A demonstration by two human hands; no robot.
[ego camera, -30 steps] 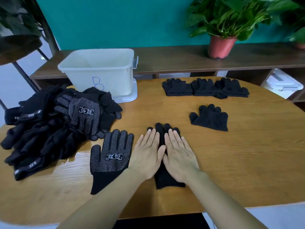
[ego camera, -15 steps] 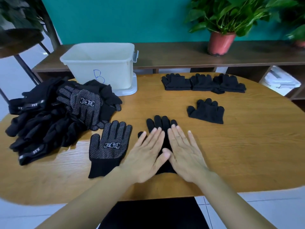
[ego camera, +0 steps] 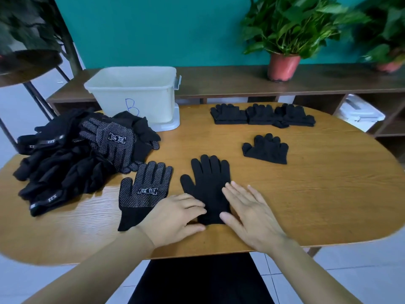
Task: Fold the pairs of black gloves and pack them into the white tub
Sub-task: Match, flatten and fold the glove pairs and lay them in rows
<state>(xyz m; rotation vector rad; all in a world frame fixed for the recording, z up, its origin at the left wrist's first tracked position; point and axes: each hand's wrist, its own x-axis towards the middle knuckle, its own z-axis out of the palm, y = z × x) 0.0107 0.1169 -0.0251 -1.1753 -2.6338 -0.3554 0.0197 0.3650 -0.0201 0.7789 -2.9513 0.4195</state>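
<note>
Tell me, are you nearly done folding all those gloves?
Not nearly. Done: three folded glove bundles sit in a row farther back, and a fourth folded bundle lies nearer. In hand: the left hand and right hand rest on a plain black glove lying flat, with a dotted glove beside it. Left: the big glove pile is unfolded, and no gloves show in the white tub.

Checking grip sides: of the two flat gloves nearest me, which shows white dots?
The dotted glove by the left hand; the plain glove to its right shows none.
</note>
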